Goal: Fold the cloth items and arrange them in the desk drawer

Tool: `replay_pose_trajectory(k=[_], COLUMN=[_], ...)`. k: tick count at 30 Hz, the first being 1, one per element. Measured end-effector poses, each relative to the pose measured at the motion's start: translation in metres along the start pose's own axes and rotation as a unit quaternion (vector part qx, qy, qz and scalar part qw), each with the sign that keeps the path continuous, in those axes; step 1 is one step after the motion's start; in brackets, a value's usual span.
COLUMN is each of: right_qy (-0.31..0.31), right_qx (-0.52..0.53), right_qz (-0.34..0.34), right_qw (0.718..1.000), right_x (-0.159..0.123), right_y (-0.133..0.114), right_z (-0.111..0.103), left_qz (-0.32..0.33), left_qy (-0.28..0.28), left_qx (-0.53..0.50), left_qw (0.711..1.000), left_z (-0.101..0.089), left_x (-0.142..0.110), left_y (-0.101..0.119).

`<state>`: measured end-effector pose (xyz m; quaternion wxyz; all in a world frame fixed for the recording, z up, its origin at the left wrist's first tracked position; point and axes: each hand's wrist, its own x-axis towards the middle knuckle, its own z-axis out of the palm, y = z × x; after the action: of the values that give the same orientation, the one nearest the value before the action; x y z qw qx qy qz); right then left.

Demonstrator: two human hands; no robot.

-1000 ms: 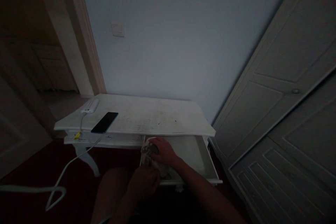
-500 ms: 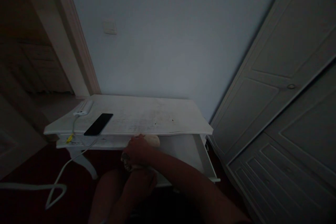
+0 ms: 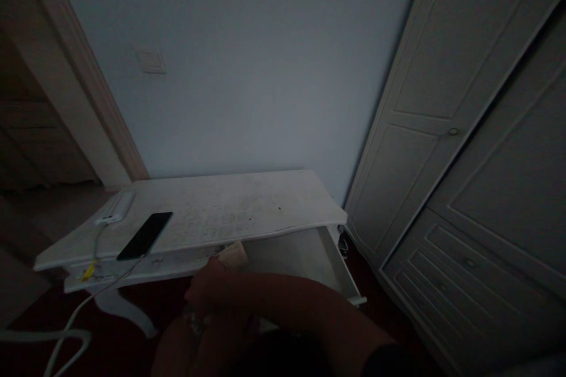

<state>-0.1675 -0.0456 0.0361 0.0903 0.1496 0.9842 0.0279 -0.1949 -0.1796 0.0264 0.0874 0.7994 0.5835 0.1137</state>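
Note:
My right hand is closed around a pale, patterned bundle, which looks like cloth. It holds the bundle in front of the left end of the open drawer of a white table. One pale end of the bundle sticks up above my fingers. My right forearm reaches in from the lower right. My left hand lies just beneath the right one, against the lower part of the bundle. The room is too dark to show its fingers.
A black phone and a white power bank lie on the table's left end, and a white cable trails from there to the dark floor. A panelled wardrobe stands close on the right and a door frame on the left.
My right hand lifted the bundle out of the drawer and carried it left and toward me. The camera has swung to the right and tilted.

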Motion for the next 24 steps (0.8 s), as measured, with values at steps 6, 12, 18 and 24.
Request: replay_pose_trajectory(k=[6, 12, 18, 24], right_qy=[0.135, 0.143, 0.012, -0.008], right_qx=[0.004, 0.083, 0.068, 0.148], right_qz=[-0.051, 0.049, 0.201, 0.231], right_qw=[0.989, 0.985, 0.977, 0.962], right_x=[-0.06, -0.151, -0.248, -0.275], right_y=[0.045, 0.061, 0.078, 0.076], right_z=[-0.015, 0.021, 0.059, 0.08], left_qz=[-0.06, -0.009, 0.033, 0.027], left_qy=[0.031, -0.036, -0.098, -0.113], left_qx=[0.073, 0.007, 0.008, 0.035], left_qw=[0.995, 0.999, 0.995, 0.993], left_z=[-0.002, 0.008, 0.022, 0.02], left_x=[-0.011, 0.013, 0.027, 0.024], left_y=[0.007, 0.012, 0.019, 0.018])
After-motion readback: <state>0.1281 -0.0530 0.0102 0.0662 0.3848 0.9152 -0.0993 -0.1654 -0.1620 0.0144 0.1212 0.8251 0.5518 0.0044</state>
